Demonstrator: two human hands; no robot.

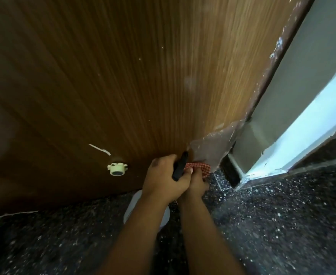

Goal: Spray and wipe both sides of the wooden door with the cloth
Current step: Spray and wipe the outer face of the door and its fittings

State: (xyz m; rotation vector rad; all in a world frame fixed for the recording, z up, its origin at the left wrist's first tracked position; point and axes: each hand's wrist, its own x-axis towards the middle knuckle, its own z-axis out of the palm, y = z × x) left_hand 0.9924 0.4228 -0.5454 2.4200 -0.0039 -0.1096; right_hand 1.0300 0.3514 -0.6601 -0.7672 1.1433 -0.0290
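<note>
Head cam looks down at the bottom corner of the wooden door [143, 76]; brown vertical grain, darker at left, lighter toward the right edge; a few pale specks and 1 white streak [99, 149] low on the face.

Both hands are together, touching, low at the door's bottom right corner. Left hand [163, 179] has fingers curled round a black spray trigger/nozzle [180, 166], which points up toward the door; the pale bottle body [131, 207] shows below and behind the left wrist, mostly hidden by the forearm. Right hand [196, 184] sits just right of and partly under the left, fingers pinching a red-and-white checked cloth [199, 168]; cloth is bunched, pressed vs. the lowest part of the door near a grey-brown patch [212, 147] where the surface looks scuffed or peeled w/ white scratches.

A small cream round door stopper [117, 169] w/ a dark centre sticks out of the door face, left of the hands, well apart from them.

Right of the door: dark brown door edge [272, 68] flecked w/ white paint, then a grey-white frame/wall [302, 96], brightly lit on 1 side. Floor [282, 225] is dark speckled stone, running under both forearms.
</note>
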